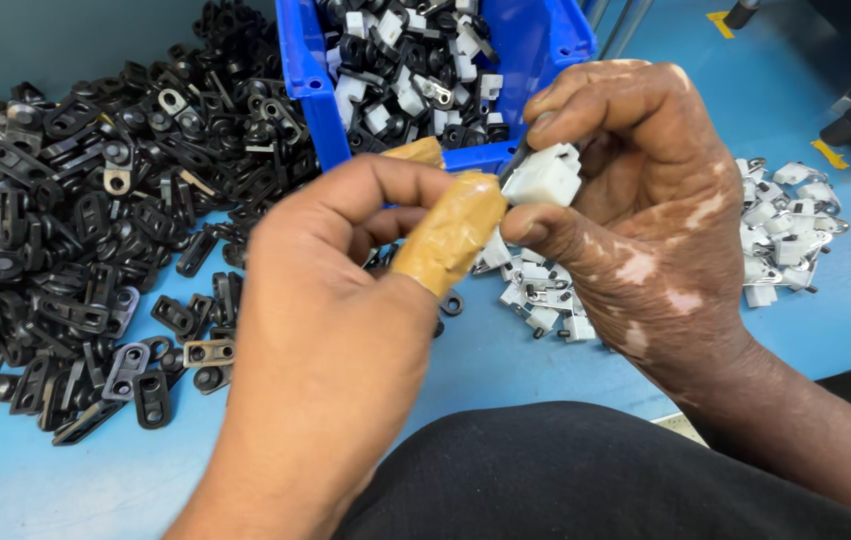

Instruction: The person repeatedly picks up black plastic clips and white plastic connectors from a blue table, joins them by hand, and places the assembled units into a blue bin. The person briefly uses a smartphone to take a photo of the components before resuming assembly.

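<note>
My right hand (646, 210) pinches a small white plastic block (544, 178) between thumb and forefinger, just in front of the blue bin. My left hand (336, 330) meets it from the left; its thumb and a finger are wrapped in tan tape (451, 232), and the taped thumb tip touches the white block. A thin dark part shows at the block's top edge, under my right forefinger. Whether my left hand holds a part of its own is hidden by its fingers.
A blue bin (306, 70) at the back holds mixed black and white pieces. A large heap of black flat clips (76, 220) covers the blue table's left side. White pieces lie under my hands (536, 300) and in a pile at right (781, 225). My dark-clothed lap (586, 470) is below.
</note>
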Demonstrator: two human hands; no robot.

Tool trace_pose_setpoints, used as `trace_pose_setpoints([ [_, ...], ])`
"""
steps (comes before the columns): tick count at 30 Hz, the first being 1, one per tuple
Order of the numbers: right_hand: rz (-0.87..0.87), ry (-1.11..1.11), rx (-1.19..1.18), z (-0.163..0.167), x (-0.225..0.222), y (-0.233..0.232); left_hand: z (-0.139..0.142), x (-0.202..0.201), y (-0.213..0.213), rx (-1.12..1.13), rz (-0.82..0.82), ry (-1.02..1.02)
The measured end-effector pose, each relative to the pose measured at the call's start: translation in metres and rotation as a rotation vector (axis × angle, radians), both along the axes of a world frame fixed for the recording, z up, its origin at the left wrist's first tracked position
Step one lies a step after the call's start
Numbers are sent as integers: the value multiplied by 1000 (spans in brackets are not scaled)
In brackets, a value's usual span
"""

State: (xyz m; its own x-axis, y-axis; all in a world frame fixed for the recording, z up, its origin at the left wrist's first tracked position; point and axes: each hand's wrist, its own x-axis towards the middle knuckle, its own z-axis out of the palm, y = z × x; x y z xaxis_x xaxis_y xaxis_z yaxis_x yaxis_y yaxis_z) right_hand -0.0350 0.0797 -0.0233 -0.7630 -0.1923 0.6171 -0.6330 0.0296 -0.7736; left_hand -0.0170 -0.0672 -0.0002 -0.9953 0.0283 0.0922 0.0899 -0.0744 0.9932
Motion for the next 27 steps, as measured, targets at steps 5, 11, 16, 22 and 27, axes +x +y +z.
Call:
trace_pose_setpoints([
  [5, 31, 6, -28, -1, 2, -2, -12, 3, -2, 155, -68, -140],
  [11, 32, -49, -75, 0, 7, -4, -9, 3, 1, 412, -222, -322],
  [16, 72, -65, -73, -1, 12, -2, -12, 6, 2, 344, -236, -318],
  [22, 91, -80, -74, -1, 19, 4, -16, 10, 7, 312, -239, -332],
  [27, 130, -159, -99, 3, 21, 3, -11, 11, 13, 332, -215, -351],
])
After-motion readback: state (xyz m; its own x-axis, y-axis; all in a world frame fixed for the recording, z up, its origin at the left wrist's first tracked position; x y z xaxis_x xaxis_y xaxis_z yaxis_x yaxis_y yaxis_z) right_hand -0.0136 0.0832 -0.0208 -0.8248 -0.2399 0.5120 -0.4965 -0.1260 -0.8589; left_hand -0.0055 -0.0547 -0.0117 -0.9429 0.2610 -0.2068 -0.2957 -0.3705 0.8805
